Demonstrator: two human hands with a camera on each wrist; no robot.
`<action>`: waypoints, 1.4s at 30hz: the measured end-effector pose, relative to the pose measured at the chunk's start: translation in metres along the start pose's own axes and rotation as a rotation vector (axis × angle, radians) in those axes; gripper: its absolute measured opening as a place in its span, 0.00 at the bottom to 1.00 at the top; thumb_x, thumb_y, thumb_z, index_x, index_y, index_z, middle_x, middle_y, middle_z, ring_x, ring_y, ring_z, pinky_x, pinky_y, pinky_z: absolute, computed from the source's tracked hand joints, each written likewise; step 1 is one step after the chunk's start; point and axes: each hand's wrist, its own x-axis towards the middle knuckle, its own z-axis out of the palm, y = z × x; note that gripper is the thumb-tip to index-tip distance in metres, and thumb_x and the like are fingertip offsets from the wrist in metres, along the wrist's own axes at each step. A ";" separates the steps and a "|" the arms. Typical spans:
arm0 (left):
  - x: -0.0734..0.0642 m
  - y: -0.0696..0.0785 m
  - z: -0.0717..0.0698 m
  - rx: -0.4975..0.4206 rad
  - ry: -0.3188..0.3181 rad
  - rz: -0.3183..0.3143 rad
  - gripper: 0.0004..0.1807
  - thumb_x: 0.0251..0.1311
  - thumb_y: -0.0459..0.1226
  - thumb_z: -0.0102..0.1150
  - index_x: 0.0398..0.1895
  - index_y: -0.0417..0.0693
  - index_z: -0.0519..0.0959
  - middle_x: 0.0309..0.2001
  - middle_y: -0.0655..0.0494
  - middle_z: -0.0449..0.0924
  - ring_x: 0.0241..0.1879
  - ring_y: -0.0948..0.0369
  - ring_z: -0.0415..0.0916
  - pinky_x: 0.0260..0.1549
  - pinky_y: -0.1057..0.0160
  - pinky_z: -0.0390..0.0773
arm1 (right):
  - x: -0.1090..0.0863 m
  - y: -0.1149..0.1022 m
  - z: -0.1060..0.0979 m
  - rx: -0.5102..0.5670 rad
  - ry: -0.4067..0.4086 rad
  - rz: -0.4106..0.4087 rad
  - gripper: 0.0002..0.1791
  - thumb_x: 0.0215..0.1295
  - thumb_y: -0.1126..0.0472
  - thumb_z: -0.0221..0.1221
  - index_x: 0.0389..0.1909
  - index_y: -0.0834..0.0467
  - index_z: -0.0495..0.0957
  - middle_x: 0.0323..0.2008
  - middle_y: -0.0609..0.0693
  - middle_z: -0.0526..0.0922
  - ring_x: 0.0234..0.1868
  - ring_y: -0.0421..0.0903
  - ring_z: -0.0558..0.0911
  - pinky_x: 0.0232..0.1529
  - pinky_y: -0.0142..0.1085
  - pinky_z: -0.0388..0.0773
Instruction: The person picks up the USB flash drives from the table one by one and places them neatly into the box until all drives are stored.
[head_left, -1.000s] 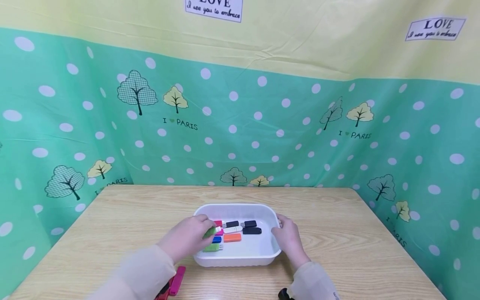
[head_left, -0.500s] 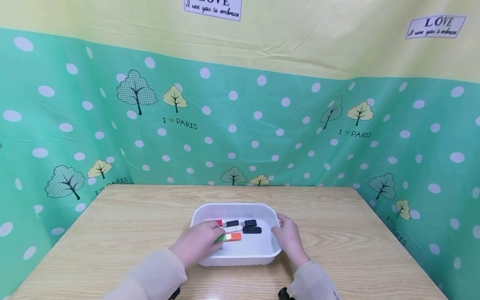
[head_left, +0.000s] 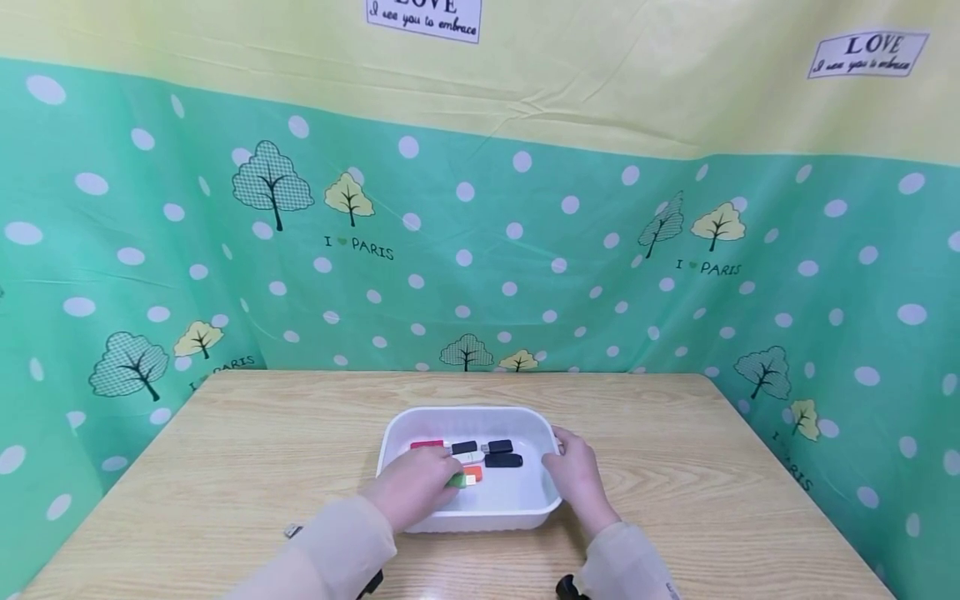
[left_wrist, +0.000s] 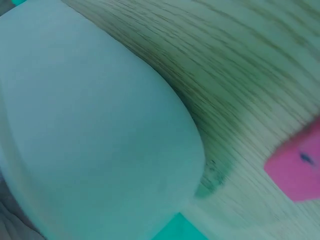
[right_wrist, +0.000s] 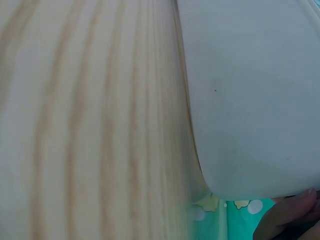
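Inside a white plastic tub (head_left: pixel 472 523) in the head view, my left hand (head_left: pixel 416 487) pinches a green USB stick (head_left: pixel 459 481), its metal plug pointing right. It is right beside an orange USB stick (head_left: pixel 474 472). Behind lie a white USB stick (head_left: pixel 472 457), several black ones, including a black USB stick (head_left: pixel 504 460), and a red USB stick (head_left: pixel 427 444). My right hand (head_left: pixel 576 475) grips the tub's right rim. Its fingers (right_wrist: pixel 290 215) show at the tub's corner in the right wrist view. Part of the tub's floor is hidden by my left hand.
On the wooden table (head_left: pixel 637 433), a metal plug (head_left: pixel 293 530) and a dark piece (head_left: pixel 371 585) peek out around my left sleeve. A pink block-like end (left_wrist: pixel 300 170) shows in the left wrist view. Some black object (head_left: pixel 567 587) sits by my right sleeve. A patterned curtain (head_left: pixel 465 275) hangs behind.
My left hand has moved right and slightly nearer within the tub, carrying the green USB stick towards the orange one. My right hand keeps its hold on the rim.
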 end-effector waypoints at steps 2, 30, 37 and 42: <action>0.003 0.001 0.002 -0.001 -0.014 -0.001 0.05 0.52 0.37 0.71 0.31 0.47 0.85 0.27 0.59 0.79 0.27 0.64 0.75 0.31 0.67 0.80 | 0.000 0.000 0.000 0.002 -0.002 0.002 0.30 0.60 0.71 0.54 0.66 0.70 0.67 0.50 0.73 0.80 0.45 0.63 0.85 0.35 0.44 0.88; 0.024 0.006 0.026 0.048 -0.109 -0.137 0.07 0.47 0.42 0.72 0.21 0.57 0.81 0.22 0.64 0.78 0.24 0.64 0.73 0.21 0.64 0.76 | -0.001 -0.002 0.000 0.004 0.013 0.000 0.30 0.59 0.71 0.54 0.65 0.70 0.68 0.51 0.73 0.80 0.47 0.64 0.85 0.36 0.45 0.88; 0.025 0.006 0.027 0.012 -0.150 -0.168 0.10 0.47 0.42 0.73 0.19 0.58 0.79 0.22 0.65 0.76 0.25 0.65 0.72 0.23 0.64 0.75 | -0.002 -0.003 0.000 0.016 0.007 0.006 0.30 0.59 0.71 0.53 0.66 0.70 0.68 0.48 0.73 0.81 0.43 0.62 0.86 0.35 0.44 0.88; 0.025 0.008 0.026 -0.040 -0.160 -0.204 0.12 0.45 0.41 0.75 0.16 0.59 0.78 0.20 0.66 0.74 0.24 0.66 0.70 0.22 0.65 0.72 | -0.003 -0.004 -0.001 0.020 0.008 0.006 0.30 0.59 0.72 0.53 0.66 0.70 0.68 0.46 0.71 0.82 0.41 0.59 0.86 0.34 0.44 0.88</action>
